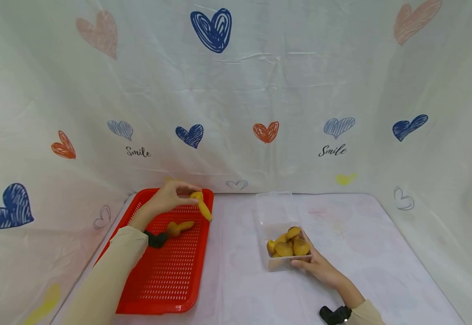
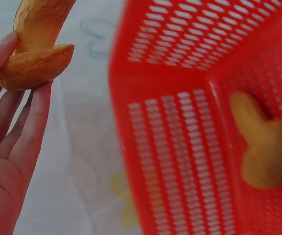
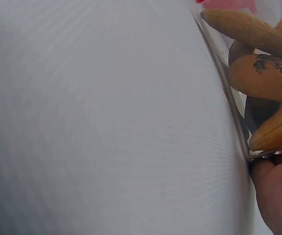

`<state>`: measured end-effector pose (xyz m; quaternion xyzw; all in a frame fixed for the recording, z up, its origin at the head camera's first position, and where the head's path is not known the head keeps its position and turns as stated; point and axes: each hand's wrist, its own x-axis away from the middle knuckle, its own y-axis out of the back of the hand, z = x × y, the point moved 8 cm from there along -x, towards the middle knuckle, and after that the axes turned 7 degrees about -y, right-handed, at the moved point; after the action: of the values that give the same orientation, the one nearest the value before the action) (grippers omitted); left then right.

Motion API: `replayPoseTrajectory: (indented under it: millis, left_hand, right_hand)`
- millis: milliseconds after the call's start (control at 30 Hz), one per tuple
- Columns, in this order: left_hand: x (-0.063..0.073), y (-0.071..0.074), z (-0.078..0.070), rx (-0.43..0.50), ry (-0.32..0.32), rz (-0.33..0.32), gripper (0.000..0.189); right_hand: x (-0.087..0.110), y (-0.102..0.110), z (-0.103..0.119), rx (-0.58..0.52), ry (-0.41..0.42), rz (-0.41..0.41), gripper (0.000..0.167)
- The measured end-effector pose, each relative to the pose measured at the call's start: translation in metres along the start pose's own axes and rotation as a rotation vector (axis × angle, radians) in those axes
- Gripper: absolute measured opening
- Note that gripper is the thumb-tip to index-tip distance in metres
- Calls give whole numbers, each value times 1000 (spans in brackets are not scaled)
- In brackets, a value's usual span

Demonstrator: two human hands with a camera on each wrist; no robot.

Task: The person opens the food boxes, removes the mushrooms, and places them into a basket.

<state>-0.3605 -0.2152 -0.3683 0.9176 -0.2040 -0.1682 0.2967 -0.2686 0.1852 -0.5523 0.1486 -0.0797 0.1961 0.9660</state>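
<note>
My left hand [image 1: 170, 197] pinches a yellow-brown mushroom [image 1: 205, 211] above the far right corner of a red perforated plastic basket [image 1: 167, 277]. In the left wrist view, thumb and fingertips grip this mushroom [image 2: 35, 68] at its cap, outside the basket wall. Another mushroom [image 1: 173, 229] lies on the basket floor, below the left wrist. On the right, my right hand [image 1: 319, 268] holds a clear plastic box [image 1: 275, 265] by its near right corner. Several mushrooms [image 1: 284, 249] are heaped inside, up to about the rim.
The box's clear lid [image 1: 274, 207] stands folded back behind it. White cloth [image 1: 236, 280] covers the table between basket and box. A white curtain [image 1: 236, 90] with printed hearts rises along the table's back and sides. Dark straps [image 1: 335, 314] are on both wrists.
</note>
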Motion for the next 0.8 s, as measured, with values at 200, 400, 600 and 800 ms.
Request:
replayPoseTrajectory:
  millis: [200,400,600,800]
  left_hand:
    - [16,15,33,-28,78,-85,41]
    - [28,20,63,-48,135,-129,42]
    - [36,21,85,-99,135,-192,39]
    - [43,18,112,-95,204,-238,33]
  right_hand:
    - [0,1,0,8,-1,-10,102]
    - [1,0,1,11,-2,-2,102]
    - [0,0,0,-18,7,9,102]
    - [-1,0,0,-21,15,10,101]
